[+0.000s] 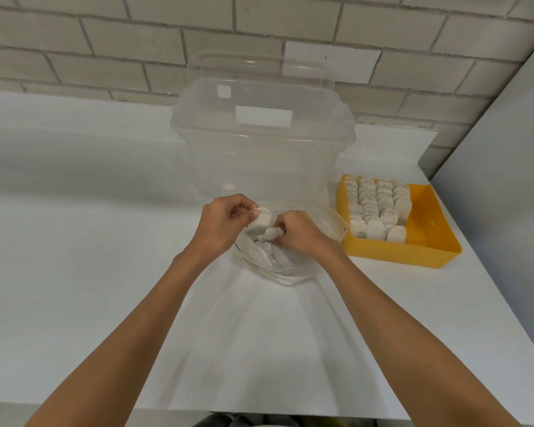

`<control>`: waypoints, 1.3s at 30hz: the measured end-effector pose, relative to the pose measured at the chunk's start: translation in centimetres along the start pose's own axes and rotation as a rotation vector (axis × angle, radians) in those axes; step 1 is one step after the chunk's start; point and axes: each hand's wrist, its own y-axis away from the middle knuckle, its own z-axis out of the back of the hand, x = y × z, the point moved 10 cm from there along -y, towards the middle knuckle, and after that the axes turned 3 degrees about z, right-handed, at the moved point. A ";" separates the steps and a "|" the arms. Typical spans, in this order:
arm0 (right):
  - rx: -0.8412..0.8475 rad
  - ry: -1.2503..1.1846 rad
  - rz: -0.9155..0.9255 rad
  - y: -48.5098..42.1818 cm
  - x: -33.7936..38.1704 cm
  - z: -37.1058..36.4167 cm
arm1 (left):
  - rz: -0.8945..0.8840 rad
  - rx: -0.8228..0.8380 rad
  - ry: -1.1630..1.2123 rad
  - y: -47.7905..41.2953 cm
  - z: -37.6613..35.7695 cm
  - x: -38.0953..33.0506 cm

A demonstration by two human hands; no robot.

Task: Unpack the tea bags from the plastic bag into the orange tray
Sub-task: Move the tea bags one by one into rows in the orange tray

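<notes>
My left hand, over the mouth of the plastic bag, has its grip pinched on a stack of tea bags; my right hand, just beside it over the plastic bag, grips one crumpled tea bag; behind the plastic bag stands a clear bin; right of the plastic bag, the tray holds rows of tea bags.

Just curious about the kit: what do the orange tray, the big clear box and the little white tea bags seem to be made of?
The orange tray: likely rigid moulded plastic, smooth, slightly glossy. The clear box: hard transparent plastic; the tiled wall shows through it. The tea bags: seemingly matt filter paper, soft and creased, too small to be sure.
</notes>
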 end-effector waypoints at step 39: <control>-0.236 -0.760 -0.225 11.1 -16.6 21.6 | -0.231 0.273 0.058 -4.1 -17.5 -16.4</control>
